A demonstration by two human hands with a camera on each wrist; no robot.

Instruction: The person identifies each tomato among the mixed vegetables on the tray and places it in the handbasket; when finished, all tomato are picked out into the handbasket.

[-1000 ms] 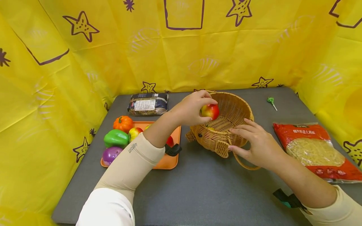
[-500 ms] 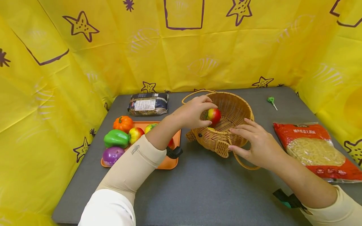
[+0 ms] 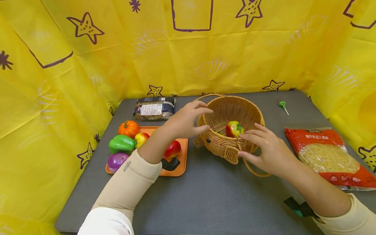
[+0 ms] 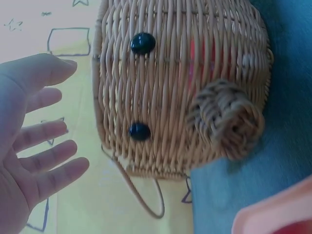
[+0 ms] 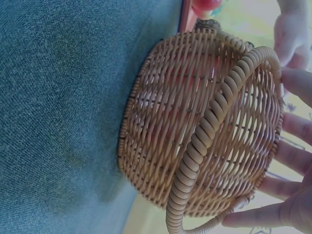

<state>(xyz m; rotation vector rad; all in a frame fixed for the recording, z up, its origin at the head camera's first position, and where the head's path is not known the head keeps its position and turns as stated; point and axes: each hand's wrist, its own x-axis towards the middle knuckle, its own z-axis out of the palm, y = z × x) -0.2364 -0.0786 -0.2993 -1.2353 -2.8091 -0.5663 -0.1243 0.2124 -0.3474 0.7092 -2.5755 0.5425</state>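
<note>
A brown wicker basket [image 3: 218,147] with an animal face stands on the table. Inside it lies a red and yellow toy fruit [image 3: 232,129] with a green top. My left hand [image 3: 185,121] hovers at the basket's left rim, holding nothing, thumb and fingers spread apart. In the left wrist view, that hand [image 4: 29,141] is beside the basket's black button eyes. My right hand [image 3: 268,150] rests its fingertips along the near right rim. Its extended fingers [image 5: 292,156] lie against the weave by the looped handle [image 5: 200,136] in the right wrist view.
At left, an orange tray [image 3: 181,164] carries a green bell pepper [image 3: 121,144], a toy pumpkin [image 3: 129,129], a purple vegetable [image 3: 117,161] and a red fruit [image 3: 172,149]. A dark package [image 3: 154,109] lies behind. To the right are a lollipop [image 3: 282,105] and a pasta bag [image 3: 326,156].
My left hand let go of the red and yellow toy fruit inside the basket and drew back left. The fruit has rolled right, towards the near rim. My right hand has stayed put.
</note>
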